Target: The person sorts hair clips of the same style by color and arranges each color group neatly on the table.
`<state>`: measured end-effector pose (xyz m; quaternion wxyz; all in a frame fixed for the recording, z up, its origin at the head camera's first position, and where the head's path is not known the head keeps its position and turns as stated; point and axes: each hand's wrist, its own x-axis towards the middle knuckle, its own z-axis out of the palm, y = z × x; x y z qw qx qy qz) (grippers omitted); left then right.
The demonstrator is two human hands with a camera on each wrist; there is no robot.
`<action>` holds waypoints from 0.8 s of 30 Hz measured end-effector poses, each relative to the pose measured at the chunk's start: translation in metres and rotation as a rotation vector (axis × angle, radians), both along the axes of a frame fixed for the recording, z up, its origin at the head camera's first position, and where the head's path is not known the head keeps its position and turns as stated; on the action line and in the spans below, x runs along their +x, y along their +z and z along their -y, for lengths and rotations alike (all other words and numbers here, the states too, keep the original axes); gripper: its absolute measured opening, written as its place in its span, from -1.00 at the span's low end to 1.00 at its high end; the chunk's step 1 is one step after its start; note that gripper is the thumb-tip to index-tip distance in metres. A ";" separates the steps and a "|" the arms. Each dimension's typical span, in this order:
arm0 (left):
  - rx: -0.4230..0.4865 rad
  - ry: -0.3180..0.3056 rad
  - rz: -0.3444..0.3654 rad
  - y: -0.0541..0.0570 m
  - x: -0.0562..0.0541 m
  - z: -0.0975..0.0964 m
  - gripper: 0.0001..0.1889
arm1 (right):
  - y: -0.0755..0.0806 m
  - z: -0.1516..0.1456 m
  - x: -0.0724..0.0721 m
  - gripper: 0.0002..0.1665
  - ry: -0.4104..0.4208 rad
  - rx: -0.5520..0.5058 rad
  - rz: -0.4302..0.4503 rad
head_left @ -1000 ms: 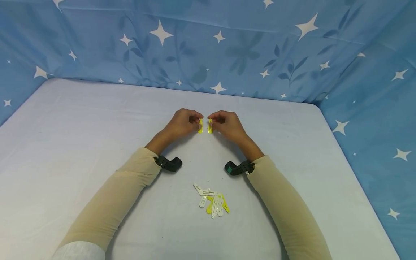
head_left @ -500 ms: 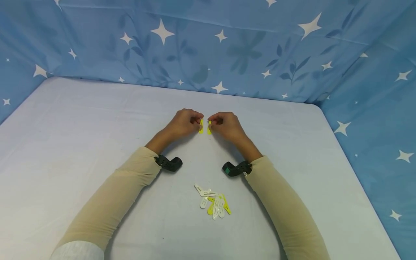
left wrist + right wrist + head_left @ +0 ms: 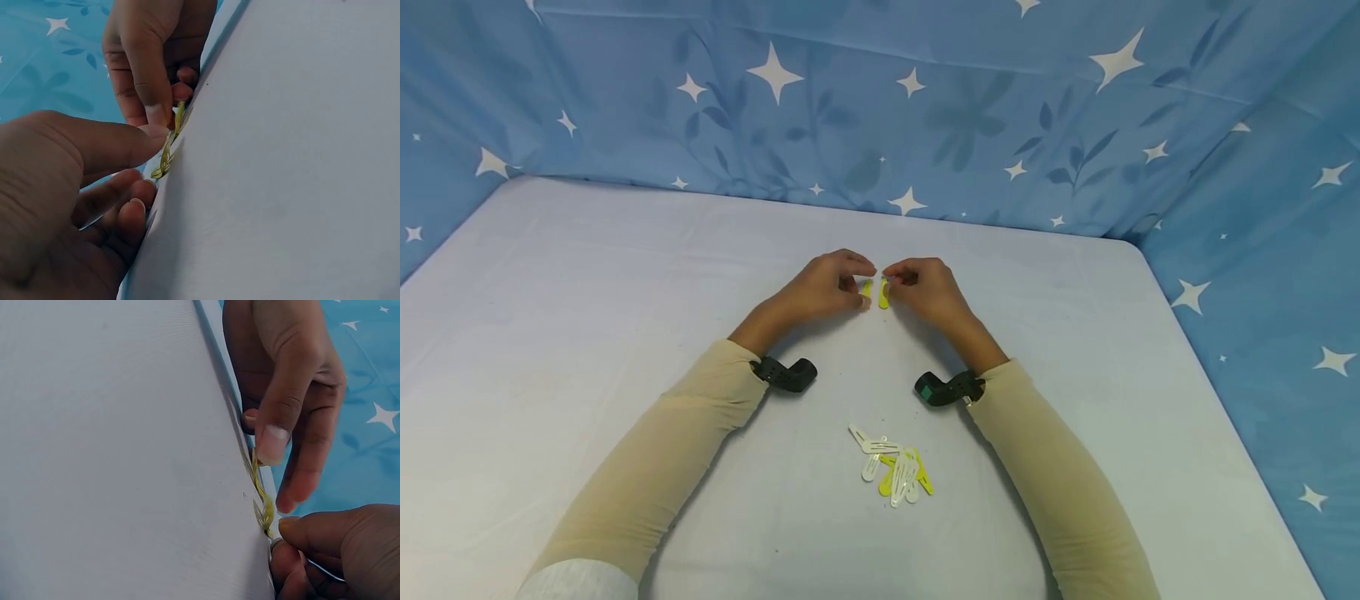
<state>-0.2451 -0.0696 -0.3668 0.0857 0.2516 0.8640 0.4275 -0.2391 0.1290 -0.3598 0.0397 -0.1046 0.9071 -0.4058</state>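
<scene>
Two yellow snap hair clips lie side by side on the white tabletop, a narrow gap between them. My left hand is at the left hair clip; its thumb touches the clip while the index finger stretches out above, apart from the thumb. With thumb and index finger, my right hand pinches the right hair clip, covering part of it. Seen from the left wrist, the left thumb is close to both clips. Nearer the front lies a loose pile of white hair clips and yellow hair clips.
A white cloth covers the table. Behind it and on the right hangs a blue curtain with white stars. Black camera mounts sit on both wrists, over beige sleeves.
My left index finger has lifted and spread from the thumb, loosening the pinch on the left hair clip. That hand has shifted slightly right; the right hand stays nearly still.
</scene>
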 end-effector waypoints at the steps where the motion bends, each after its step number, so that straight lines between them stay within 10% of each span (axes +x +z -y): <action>1: -0.004 -0.005 0.007 0.001 0.000 0.000 -0.52 | 0.000 0.000 0.000 -0.76 -0.001 -0.001 0.000; 24: -0.090 -0.077 -0.008 0.002 0.002 0.001 -0.43 | 0.002 -0.004 0.001 -0.71 0.027 -0.041 0.065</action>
